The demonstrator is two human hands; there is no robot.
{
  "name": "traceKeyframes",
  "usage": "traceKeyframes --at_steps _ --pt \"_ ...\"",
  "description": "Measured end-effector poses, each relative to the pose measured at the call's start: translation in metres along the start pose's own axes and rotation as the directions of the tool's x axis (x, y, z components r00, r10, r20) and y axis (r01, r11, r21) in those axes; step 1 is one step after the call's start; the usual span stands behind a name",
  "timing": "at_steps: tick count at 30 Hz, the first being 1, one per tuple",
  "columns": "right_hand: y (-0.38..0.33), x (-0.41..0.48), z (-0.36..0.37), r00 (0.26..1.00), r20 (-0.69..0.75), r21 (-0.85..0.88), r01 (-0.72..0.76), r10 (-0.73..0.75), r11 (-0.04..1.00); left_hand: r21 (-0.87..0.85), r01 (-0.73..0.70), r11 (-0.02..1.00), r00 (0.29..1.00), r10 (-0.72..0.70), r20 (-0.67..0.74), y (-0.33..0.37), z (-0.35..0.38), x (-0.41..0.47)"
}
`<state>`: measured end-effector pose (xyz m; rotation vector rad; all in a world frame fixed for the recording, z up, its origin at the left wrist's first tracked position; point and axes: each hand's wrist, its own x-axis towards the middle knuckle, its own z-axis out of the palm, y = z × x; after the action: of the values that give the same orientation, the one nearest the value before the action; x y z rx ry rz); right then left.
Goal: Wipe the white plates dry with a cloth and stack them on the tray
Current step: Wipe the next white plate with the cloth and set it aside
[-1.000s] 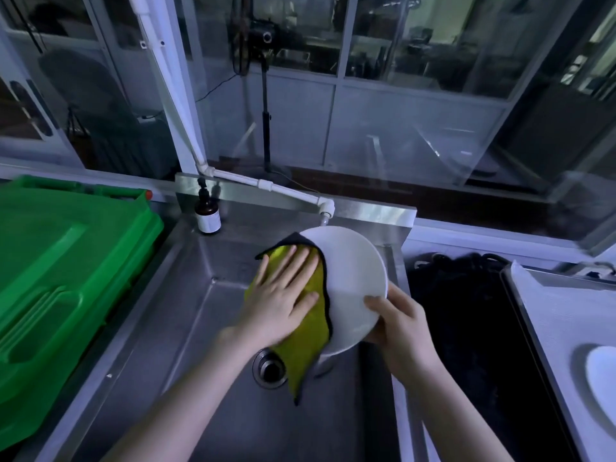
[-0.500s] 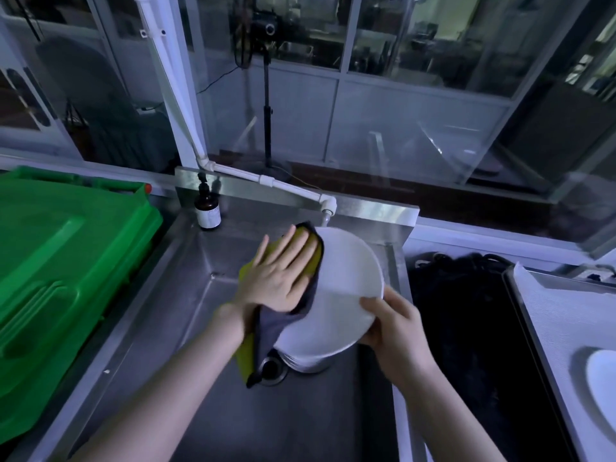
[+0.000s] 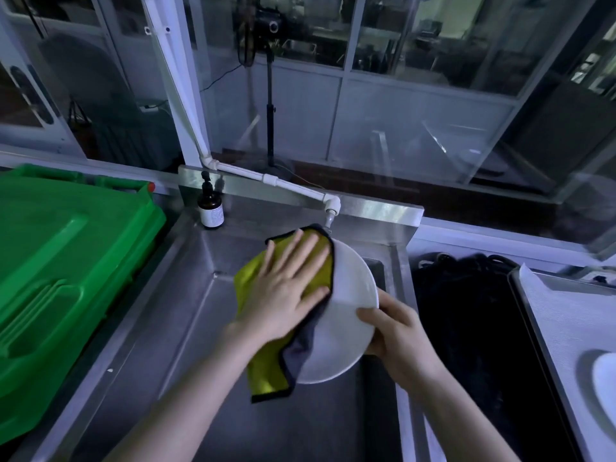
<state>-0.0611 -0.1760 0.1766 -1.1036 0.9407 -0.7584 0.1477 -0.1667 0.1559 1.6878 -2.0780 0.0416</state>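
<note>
A white plate [image 3: 346, 315] is held tilted over the steel sink [image 3: 186, 315]. My right hand [image 3: 396, 331] grips its right rim, thumb on the face. My left hand [image 3: 290, 288] lies flat with spread fingers on a yellow cloth with a grey back [image 3: 266, 371], pressing it against the plate's left half. The cloth's lower end hangs below the plate. At the right edge of the view another white plate [image 3: 605, 385] lies on the tray [image 3: 560, 315].
A white tap pipe [image 3: 276, 181] ends just above the plate's top edge. A brown bottle [image 3: 210, 210] stands at the sink's back left corner. A green plastic bin lid [image 3: 56, 271] fills the left. A dark mat [image 3: 466, 315] lies between sink and tray.
My left hand with the cloth has swept up and across the plate's left side, and the cloth's hanging end has swung. The right hand keeps its hold on the rim.
</note>
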Motion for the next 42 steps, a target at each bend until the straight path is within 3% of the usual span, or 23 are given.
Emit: traceKeyframes --at_steps 2,4,6,9,12,16,17,19,22,24,25,27,30,32,33,35,38,40,42 --pt "-0.013 -0.004 -0.011 0.998 0.05 -0.099 0.037 -0.032 0.994 -0.171 0.167 0.971 0.981 -0.181 -0.065 -0.012 -0.011 0.001" --pt "-0.027 -0.005 -0.018 0.99 0.13 -0.232 0.086 -0.057 0.969 -0.446 0.386 0.807 0.911 -0.41 0.048 -0.018 -0.017 0.002" --pt "-0.039 -0.001 -0.02 0.984 0.155 -0.383 0.139 -0.085 0.913 -0.566 0.478 0.671 0.86 -0.488 0.148 -0.02 -0.019 0.002" --pt "-0.053 0.008 -0.018 0.976 0.131 -0.582 0.218 -0.174 0.783 -0.583 0.429 0.69 0.876 -0.475 0.083 -0.017 -0.027 0.0" --pt "-0.061 0.015 -0.004 0.961 0.178 -0.665 0.275 -0.21 0.695 -0.628 0.381 0.679 0.909 -0.398 0.121 -0.014 -0.038 0.007" --pt "-0.06 0.02 0.017 0.913 0.309 -0.807 0.399 -0.264 0.436 -0.577 0.317 0.752 0.948 -0.233 0.218 -0.004 -0.041 0.016" --pt "-0.061 0.021 0.017 0.908 0.311 -0.804 0.409 -0.281 0.431 -0.581 0.333 0.742 0.943 -0.255 0.215 -0.004 -0.041 0.013" --pt "-0.064 0.021 0.01 0.916 0.223 -0.77 0.376 -0.334 0.515 -0.645 0.381 0.662 0.908 -0.4 0.125 -0.005 -0.035 0.003" --pt "-0.054 0.018 0.005 0.91 -0.067 -0.582 0.299 -0.41 0.757 -0.823 0.427 0.376 0.721 -0.69 0.059 -0.002 -0.018 -0.015" --pt "-0.047 0.016 0.005 0.911 -0.161 -0.477 0.265 -0.379 0.838 -0.863 0.417 0.284 0.678 -0.73 0.087 -0.002 -0.016 -0.017" --pt "-0.047 0.016 0.005 0.918 -0.145 -0.478 0.26 -0.368 0.839 -0.852 0.429 0.301 0.698 -0.709 0.1 -0.006 -0.018 -0.016" --pt "-0.054 0.016 0.004 0.931 -0.031 -0.556 0.287 -0.364 0.78 -0.784 0.438 0.44 0.796 -0.595 0.111 -0.016 -0.029 -0.009" --pt "-0.066 0.019 0.016 0.931 0.249 -0.733 0.361 -0.267 0.576 -0.628 0.366 0.687 0.928 -0.318 0.193 -0.014 -0.043 0.009" --pt "-0.064 0.021 0.02 0.913 0.322 -0.779 0.406 -0.25 0.478 -0.588 0.33 0.739 0.943 -0.237 0.232 -0.007 -0.045 0.012" --pt "-0.064 0.023 0.017 0.913 0.304 -0.774 0.403 -0.272 0.488 -0.604 0.347 0.717 0.938 -0.281 0.204 -0.006 -0.044 0.01" --pt "-0.063 0.026 0.009 0.923 0.175 -0.715 0.358 -0.341 0.6 -0.712 0.426 0.558 0.858 -0.498 0.123 -0.006 -0.036 0.001" --pt "-0.041 0.027 0.011 0.867 -0.238 -0.505 0.274 -0.437 0.818 -0.885 0.448 0.13 0.539 -0.829 0.151 0.007 -0.013 -0.013" --pt "-0.015 0.023 0.026 0.805 -0.456 -0.352 0.23 -0.381 0.907 -0.892 0.451 -0.019 0.378 -0.902 0.21 0.012 -0.002 -0.015" --pt "-0.002 0.018 0.03 0.84 -0.438 -0.3 0.201 -0.322 0.933 -0.897 0.438 -0.057 0.384 -0.89 0.244 0.007 0.0 -0.018"
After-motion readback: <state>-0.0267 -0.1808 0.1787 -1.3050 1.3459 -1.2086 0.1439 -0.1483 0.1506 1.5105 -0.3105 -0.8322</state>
